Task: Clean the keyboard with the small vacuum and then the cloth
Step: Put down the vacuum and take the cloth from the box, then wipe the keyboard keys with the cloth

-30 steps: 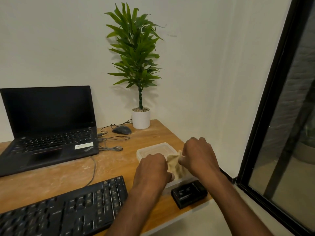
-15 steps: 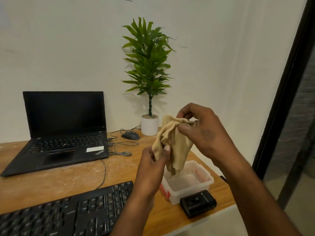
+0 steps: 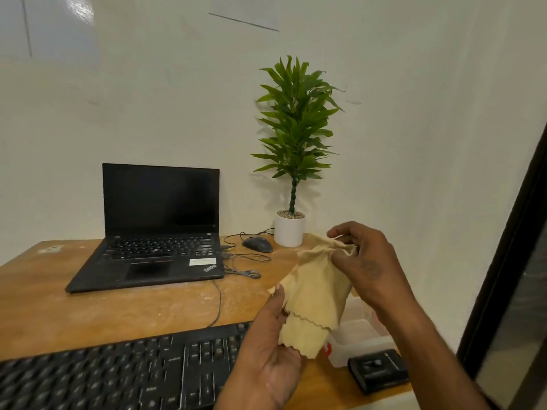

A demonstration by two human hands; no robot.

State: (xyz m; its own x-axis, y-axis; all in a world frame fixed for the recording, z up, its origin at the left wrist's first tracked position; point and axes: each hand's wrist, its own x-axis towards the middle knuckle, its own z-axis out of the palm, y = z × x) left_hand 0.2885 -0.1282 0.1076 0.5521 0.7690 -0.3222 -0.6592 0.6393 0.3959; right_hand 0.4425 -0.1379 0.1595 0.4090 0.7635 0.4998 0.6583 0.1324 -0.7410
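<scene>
— Cloth (image 3: 316, 294)? Pale tan, plain, with a zigzag-cut edge.

— And the keyboard (image 3: 118, 374)? Black, with faint white lettering on the keys.

— Counter (image 3: 118, 309)? Orange-brown wood, streaked with pale dusty patches.

— Laptop (image 3: 154, 229)? Black, dark screen, a small white sticker by the trackpad.

— Plant (image 3: 296, 125)? Green leaves, banded green stem, plain white pot (image 3: 289, 232).

— Anything else? Dark grey mouse (image 3: 257, 244), clear plastic box (image 3: 361, 335) with a red clip, small black device (image 3: 379, 371), white wall (image 3: 414, 113).
</scene>
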